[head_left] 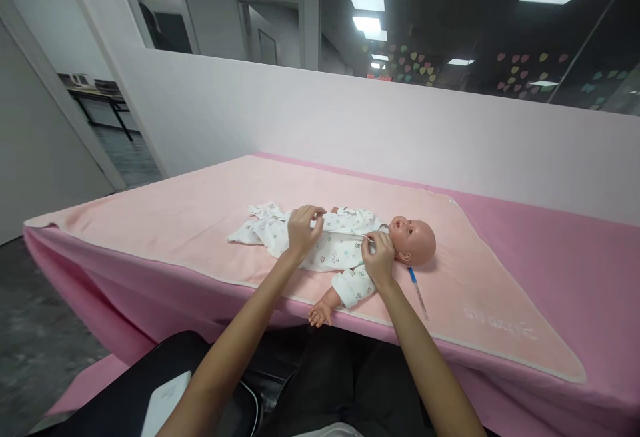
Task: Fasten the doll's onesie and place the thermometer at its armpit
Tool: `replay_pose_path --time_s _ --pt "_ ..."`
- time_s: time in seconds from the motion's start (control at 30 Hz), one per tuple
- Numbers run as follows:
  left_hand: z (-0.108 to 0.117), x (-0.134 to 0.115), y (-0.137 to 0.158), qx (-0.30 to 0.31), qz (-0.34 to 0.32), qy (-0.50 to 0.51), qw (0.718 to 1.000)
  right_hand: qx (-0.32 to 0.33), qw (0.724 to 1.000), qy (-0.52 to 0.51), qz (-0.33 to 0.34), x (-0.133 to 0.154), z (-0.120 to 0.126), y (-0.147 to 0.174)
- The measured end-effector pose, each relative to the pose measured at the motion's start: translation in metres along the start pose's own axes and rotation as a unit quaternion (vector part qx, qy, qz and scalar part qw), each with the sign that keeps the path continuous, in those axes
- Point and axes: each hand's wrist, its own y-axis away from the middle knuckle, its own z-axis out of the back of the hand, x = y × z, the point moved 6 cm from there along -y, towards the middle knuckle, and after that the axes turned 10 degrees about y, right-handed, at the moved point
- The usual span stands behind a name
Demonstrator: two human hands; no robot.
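A baby doll (419,242) lies on its back, head to the right, dressed in a white patterned romper (333,253). The garment's front edge runs lengthwise along the doll's chest. My right hand (379,258) pinches the romper near the neck, beside the doll's chin. Over the lower part of the garment is my left hand (303,230), its fingers curved with a gap between thumb and forefinger. The doll's near arm (326,307) stretches toward the table's front edge, palm showing. The romper's legs (253,229) lie loose and crumpled at the left.
Right of the doll lies a slim clear stick with a blue end (419,292). A peach mat (165,223) covers a pink cloth (590,257) on the table. A low white wall (350,117) stands behind. A black chair with a white object (163,400) is at lower left.
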Motion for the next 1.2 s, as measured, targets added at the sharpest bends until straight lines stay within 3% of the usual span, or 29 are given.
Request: replay_pose_path --time_s 0.07,0.13,0.23,0.3,0.43,0.57,0.67,0.73,0.8,0.97,1.07,1.13,1.2 --pt "-0.027 -0.01 -0.006 0.135 -0.008 0.043 0.99 0.003 1.0 -0.002 -0.004 0.001 0.0 0.0" --pt "-0.055 -0.017 -0.004 0.274 -0.012 0.077 0.959 0.001 1.0 -0.005 -0.007 0.002 0.001 -0.001" --pt "-0.082 -0.019 0.005 0.401 -0.017 0.092 0.911 0.004 1.0 0.001 0.003 0.006 0.001 0.0" --pt "-0.089 -0.016 0.011 0.426 -0.014 0.087 0.901 0.021 0.999 0.019 0.021 0.01 0.002 0.003" --pt "-0.087 -0.011 0.009 0.397 -0.002 0.036 0.917 0.061 0.995 0.066 0.035 0.013 0.025 0.016" --pt "-0.084 0.006 -0.008 0.364 0.111 -0.022 0.924 0.089 0.989 0.118 -0.007 -0.012 0.067 0.04" --pt "-0.09 0.025 -0.022 0.387 0.22 0.028 0.895 0.14 0.97 0.172 -0.096 -0.048 0.093 0.06" --pt "-0.097 0.033 -0.028 0.436 0.241 0.034 0.866 0.187 0.951 0.206 -0.139 -0.066 0.104 0.072" --pt "-0.1 0.037 -0.038 0.454 0.203 -0.038 0.867 0.229 0.932 0.239 -0.15 -0.074 0.11 0.08" --pt "-0.102 0.026 -0.062 0.409 0.124 -0.153 0.891 0.288 0.888 0.324 -0.152 -0.067 0.114 0.083" --pt "-0.105 0.005 -0.075 0.386 -0.037 -0.21 0.897 0.309 0.864 0.362 -0.166 -0.063 0.116 0.078" --pt "-0.105 -0.008 -0.078 0.367 -0.166 -0.226 0.887 0.32 0.85 0.377 -0.182 -0.062 0.121 0.07" --pt "-0.103 -0.016 -0.079 0.347 -0.251 -0.219 0.877 0.323 0.844 0.38 -0.194 -0.058 0.129 0.058"
